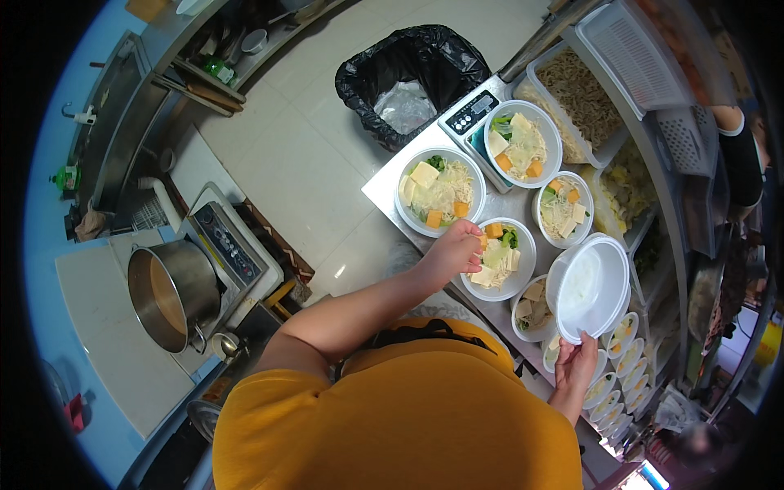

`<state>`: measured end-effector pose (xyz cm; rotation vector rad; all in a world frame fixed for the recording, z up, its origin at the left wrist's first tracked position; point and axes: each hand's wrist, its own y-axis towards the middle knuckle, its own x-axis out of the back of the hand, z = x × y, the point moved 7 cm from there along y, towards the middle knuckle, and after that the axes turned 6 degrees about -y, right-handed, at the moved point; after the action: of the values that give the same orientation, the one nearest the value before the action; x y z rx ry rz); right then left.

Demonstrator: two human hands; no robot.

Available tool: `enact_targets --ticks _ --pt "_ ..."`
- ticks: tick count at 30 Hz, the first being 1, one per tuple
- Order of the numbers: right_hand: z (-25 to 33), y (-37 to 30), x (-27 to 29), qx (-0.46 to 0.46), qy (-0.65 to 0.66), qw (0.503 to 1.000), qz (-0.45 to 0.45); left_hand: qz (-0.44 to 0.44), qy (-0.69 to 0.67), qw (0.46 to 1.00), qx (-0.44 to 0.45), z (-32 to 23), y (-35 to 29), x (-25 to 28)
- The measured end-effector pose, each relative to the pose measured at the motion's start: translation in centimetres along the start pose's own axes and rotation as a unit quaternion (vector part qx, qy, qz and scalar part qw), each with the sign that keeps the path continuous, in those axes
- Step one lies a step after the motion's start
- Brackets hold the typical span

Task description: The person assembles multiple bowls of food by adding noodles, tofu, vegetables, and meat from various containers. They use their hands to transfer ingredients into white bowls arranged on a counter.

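My right hand (576, 363) grips the rim of a large white plastic bowl (563, 287), tilted so that its inside shows, with a little pale residue in it. My left hand (456, 250) is closed, fingers curled together, over the left edge of a white bowl (532, 260) of pale noodle-like strands, tofu slices, greens and orange cubes. What its fingers hold, if anything, is hidden. Similar filled bowls stand around: a bowl (399, 198) behind my left hand, a bowl (559, 155) on the digital scale (475, 114), and a smaller bowl (538, 214) to the right.
Several small filled bowls (625, 333) line the right side. Beyond are tubs of brown strands (576, 90) and leafy vegetables (627, 184). A black-lined bin (359, 73) stands past the counter. On the left, a steel pot (192, 302) sits beside a control panel (224, 237). Another person's arm (739, 155) shows far right.
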<state>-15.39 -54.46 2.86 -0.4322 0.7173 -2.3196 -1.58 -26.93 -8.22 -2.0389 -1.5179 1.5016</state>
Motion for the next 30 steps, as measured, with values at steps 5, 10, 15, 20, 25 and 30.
enact_targets --ticks 5,10,15,20,25,30 --pt "-0.5 0.2 0.8 0.005 0.011 1.0 0.001 0.035 -0.004 0.999 -0.029 0.0 1.0 -2.2" --pt "-0.5 -0.3 1.1 0.007 0.016 1.0 0.002 0.043 0.006 0.998 -0.055 -0.3 1.6 -3.2" --pt "-0.9 -0.6 1.6 -0.001 0.025 1.0 -0.001 -0.021 -0.044 0.995 -0.089 -1.3 3.2 -2.4" --pt "-1.0 -1.3 1.1 -0.002 0.032 0.999 0.015 -0.082 -0.125 0.985 -0.084 -4.4 5.5 -3.9" --pt "-1.4 -1.7 0.8 0.003 0.053 0.998 0.046 -0.096 -0.171 0.979 -0.059 -4.6 11.2 -3.5" --pt "-2.0 -2.7 0.9 -0.006 0.055 0.997 0.06 -0.065 -0.158 0.981 -0.087 -5.6 12.6 -3.6"
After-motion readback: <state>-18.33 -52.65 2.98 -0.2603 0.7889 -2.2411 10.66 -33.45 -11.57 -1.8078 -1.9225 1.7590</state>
